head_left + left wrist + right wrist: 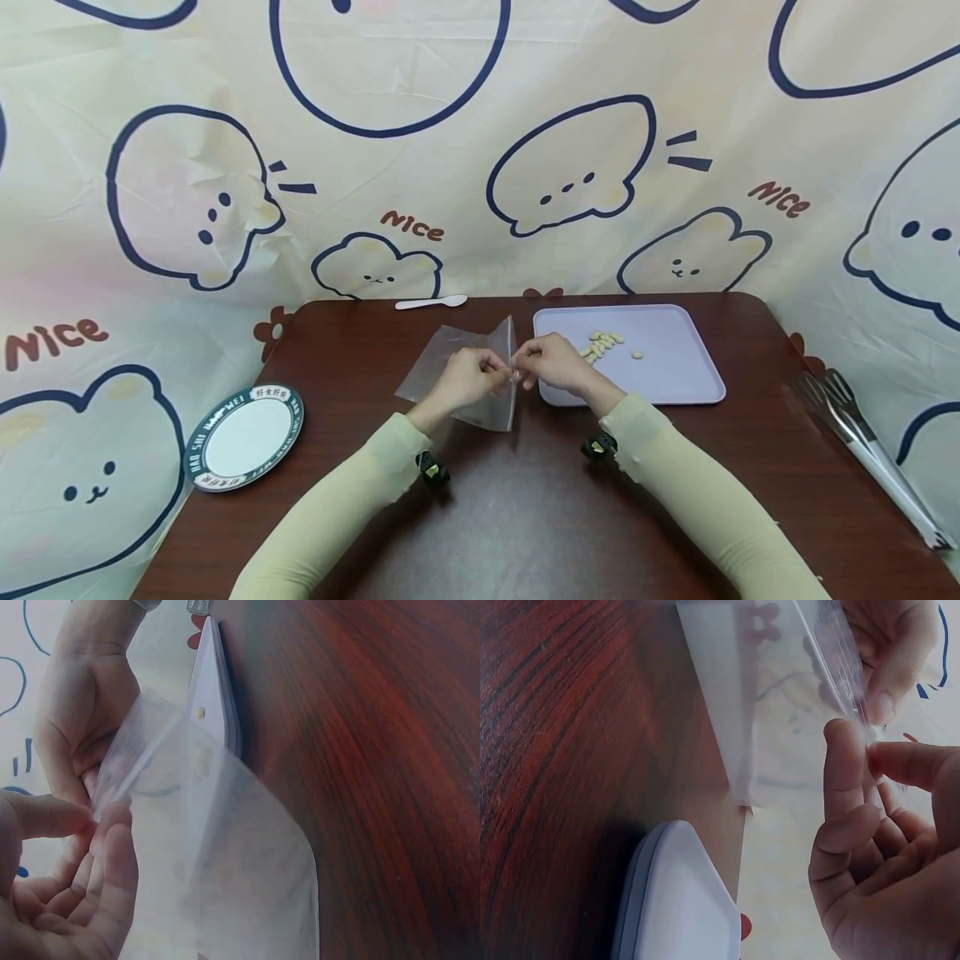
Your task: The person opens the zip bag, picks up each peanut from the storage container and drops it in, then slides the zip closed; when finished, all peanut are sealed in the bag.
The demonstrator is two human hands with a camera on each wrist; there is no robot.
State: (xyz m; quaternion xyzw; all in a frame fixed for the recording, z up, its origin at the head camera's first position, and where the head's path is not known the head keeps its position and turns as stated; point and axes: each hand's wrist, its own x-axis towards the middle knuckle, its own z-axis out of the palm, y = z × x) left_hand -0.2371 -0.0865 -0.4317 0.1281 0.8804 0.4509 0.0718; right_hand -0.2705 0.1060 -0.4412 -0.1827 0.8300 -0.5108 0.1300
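Pinching the edge of the bag (432, 360), the left hand (468, 382) and the right hand (555, 367) are close together. On each one, the thumb and a finger squeeze the thin film, and the other fingers curl in behind. The bag is see-through, with a line near the pinched edge that looks like a seal. It seems to be the time to pull its two sides apart. It is hard to tell if there is a gap between them.

To do it well, each hand should hold just one side of the film, since thin sides like to stick. A little rub between thumb and finger could help them slip apart. Then a slow, soft pull is best. A hard yank might rip the bag, or send a hand into the tray (678, 354), which is just to the right of the bag.

Pale beans (597, 343) lie in the tray, mostly on the side near the bag, so a bump could scatter them. Keeping the right wrist up would help.

Farther out, a spoon (431, 302) lies behind the bag. A plate (251, 437) is well to the left of the bag, and forks (870, 460) lie far to the right of it. None of these should get in the way.
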